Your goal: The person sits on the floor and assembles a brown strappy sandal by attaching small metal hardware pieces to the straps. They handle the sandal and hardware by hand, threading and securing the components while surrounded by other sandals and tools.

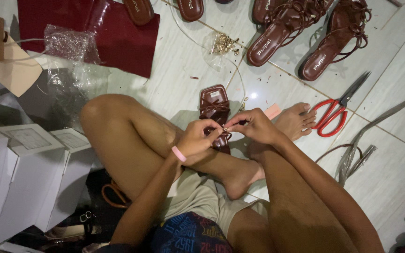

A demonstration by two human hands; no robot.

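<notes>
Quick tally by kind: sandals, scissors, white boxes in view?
Brown sandals: 6, one under the left hand and right hand, the rest along the top edge.
Red-handled scissors: 1
White boxes: 3
Total: 10

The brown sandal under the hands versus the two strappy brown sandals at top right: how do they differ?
The brown sandal lies between the legs, worked on by the left hand and right hand; the strappy sandals lie untouched farther away. Its front is short and square; theirs are longer, with laces piled on top. All are glossy brown.
</notes>
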